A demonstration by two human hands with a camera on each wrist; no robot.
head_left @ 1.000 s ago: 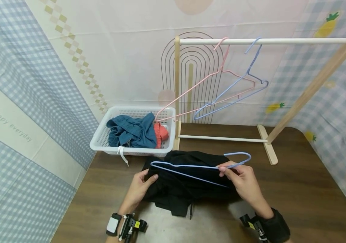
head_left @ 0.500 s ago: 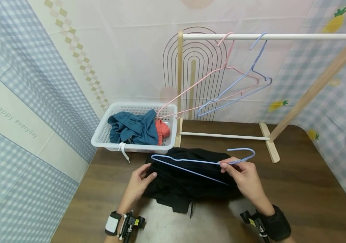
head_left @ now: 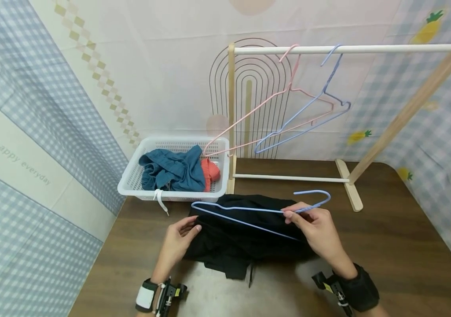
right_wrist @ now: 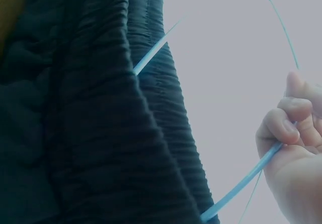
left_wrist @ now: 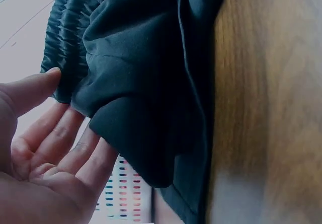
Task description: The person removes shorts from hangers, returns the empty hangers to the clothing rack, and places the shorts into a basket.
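A black garment (head_left: 241, 240) lies bunched on the brown table (head_left: 387, 255). My right hand (head_left: 312, 224) pinches a light blue wire hanger (head_left: 249, 213) near its hook and holds it just above the cloth. In the right wrist view the hanger (right_wrist: 246, 176) runs between my fingers and passes the garment's gathered waistband (right_wrist: 166, 108). My left hand (head_left: 179, 237) rests at the garment's left edge. In the left wrist view its fingers (left_wrist: 65, 148) are straight and spread under a fold of the black fabric (left_wrist: 146, 93), with the thumb near the waistband.
A white basket (head_left: 138, 176) holding blue and orange clothes sits at the back left of the table. A wooden rack (head_left: 348, 49) behind carries a pink hanger (head_left: 257, 108) and a blue hanger (head_left: 308, 114). Patterned cloth walls stand all around.
The right hand has drawn the blue hanger slightly leftward and back over the garment. The left hand's fingers have straightened a little at the cloth's edge.
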